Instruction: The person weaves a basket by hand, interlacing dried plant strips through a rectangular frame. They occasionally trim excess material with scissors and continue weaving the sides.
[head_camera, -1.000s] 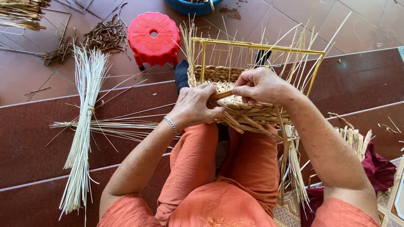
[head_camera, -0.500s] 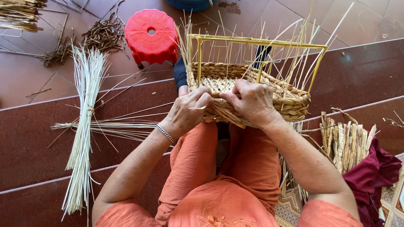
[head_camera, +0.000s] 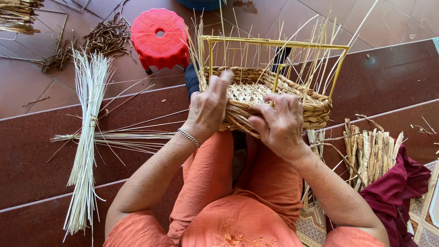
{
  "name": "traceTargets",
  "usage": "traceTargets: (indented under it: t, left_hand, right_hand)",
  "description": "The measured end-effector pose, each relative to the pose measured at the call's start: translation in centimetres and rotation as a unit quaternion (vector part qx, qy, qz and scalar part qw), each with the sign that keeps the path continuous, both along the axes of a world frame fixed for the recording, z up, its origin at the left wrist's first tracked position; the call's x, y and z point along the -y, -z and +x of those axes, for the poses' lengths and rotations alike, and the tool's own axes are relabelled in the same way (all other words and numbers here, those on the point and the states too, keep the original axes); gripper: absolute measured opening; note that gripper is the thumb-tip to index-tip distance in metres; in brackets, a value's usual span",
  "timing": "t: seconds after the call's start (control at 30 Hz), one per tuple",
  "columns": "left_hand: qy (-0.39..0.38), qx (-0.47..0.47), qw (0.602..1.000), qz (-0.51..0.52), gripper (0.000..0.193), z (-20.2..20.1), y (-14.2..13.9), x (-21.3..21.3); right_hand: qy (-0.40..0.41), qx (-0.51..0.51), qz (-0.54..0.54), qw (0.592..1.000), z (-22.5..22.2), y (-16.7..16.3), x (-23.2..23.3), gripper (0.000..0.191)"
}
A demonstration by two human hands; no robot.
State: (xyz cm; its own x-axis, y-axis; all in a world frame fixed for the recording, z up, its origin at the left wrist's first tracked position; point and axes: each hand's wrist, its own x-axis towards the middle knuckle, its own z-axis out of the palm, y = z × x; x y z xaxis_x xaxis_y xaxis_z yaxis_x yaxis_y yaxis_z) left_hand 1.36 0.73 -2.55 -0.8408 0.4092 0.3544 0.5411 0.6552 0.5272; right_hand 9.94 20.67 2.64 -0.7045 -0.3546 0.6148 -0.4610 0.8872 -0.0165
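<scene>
A half-woven straw basket [head_camera: 292, 93] on a yellow wire frame [head_camera: 274, 43] rests on my knees, with thin pale stakes sticking up around its rim. My left hand [head_camera: 208, 107] grips the basket's near left wall, fingers reaching over the rim. At the near wall, my right hand [head_camera: 279, 123] pinches flat straw strands that trail down toward my lap. I wear orange trousers, and a silver bracelet [head_camera: 188, 137] circles my left wrist.
A red plastic stool [head_camera: 159, 36] stands beyond the basket. Bundles of pale thin reeds [head_camera: 87, 137] lie to the left on the dark red step. Dried flat straw pieces [head_camera: 372, 153] and a maroon cloth [head_camera: 402, 192] lie to the right. Dark twigs [head_camera: 103, 36] sit far left.
The basket has been turned and tipped, so its open inside now faces up. My left hand shifted to the left wall and my right hand dropped lower on the near wall.
</scene>
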Motion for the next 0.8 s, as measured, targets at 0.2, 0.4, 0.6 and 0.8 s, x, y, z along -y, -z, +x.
traceTargets:
  t: [0.2, 0.4, 0.6, 0.8]
  left_hand:
    - [0.067, 0.069, 0.99, -0.103, 0.013, -1.5, -0.4, -1.3]
    - [0.085, 0.136, 0.987, 0.022, 0.026, -1.0, -1.4, 0.0]
    - [0.206, 0.138, 0.967, 0.049, 0.047, -0.8, -2.7, 2.5]
    - [0.227, 0.12, 0.966, 0.032, 0.044, -0.1, -3.6, 1.8]
  right_hand:
    - [-0.012, 0.16, -0.009, 0.987, 1.5, -0.7, 0.5, 0.043]
    - [-0.009, 0.453, -0.285, 0.845, 1.2, -0.9, -0.5, 0.056]
    - [-0.034, 0.223, -0.184, 0.957, -0.4, -1.7, -0.3, 0.023]
    - [-0.098, -0.06, 0.132, 0.985, -1.8, -3.1, 0.8, 0.02]
